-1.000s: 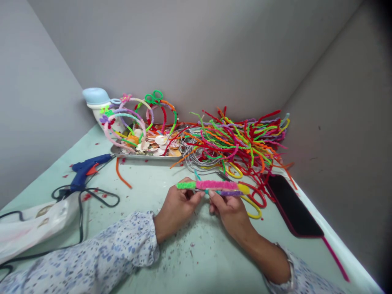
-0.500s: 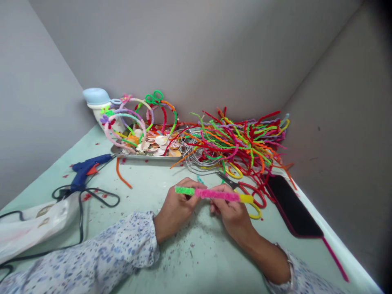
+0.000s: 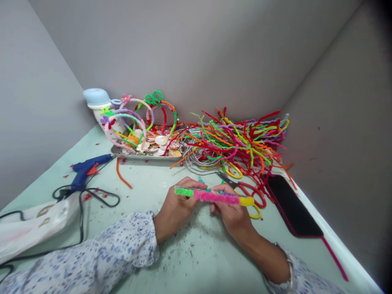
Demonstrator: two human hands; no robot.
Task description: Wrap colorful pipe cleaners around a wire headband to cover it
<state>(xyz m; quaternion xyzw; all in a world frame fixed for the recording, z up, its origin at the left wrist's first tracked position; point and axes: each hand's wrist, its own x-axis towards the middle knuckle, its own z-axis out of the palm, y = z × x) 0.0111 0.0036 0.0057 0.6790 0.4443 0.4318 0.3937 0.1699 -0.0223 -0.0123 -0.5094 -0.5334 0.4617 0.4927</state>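
Between my two hands is a headband (image 3: 217,197) wrapped in fuzzy pipe cleaner, seen nearly edge-on, with green, pink and yellow sections. My left hand (image 3: 179,208) grips it near the green section, fingers curled behind. My right hand (image 3: 231,210) pinches it under the pink part, near the yellow end. A bit of blue and purple fuzz shows just behind the pink stretch; the fingertips are partly hidden. Just beyond my right hand lie scissors (image 3: 253,190) with red handles, and a yellow handle (image 3: 255,211) shows beside them.
A metal tray (image 3: 147,157) holds shells and several finished headbands (image 3: 125,118). To its right is a heap of pipe cleaners (image 3: 245,139) with wire. A blue glue gun (image 3: 82,173) with its cord lies left. A phone (image 3: 294,206) rests right; a bottle (image 3: 98,102) stands behind.
The headband has tilted slightly in my hands, so a strip of blue and purple now shows behind the pink section. My hands stay in nearly the same place.
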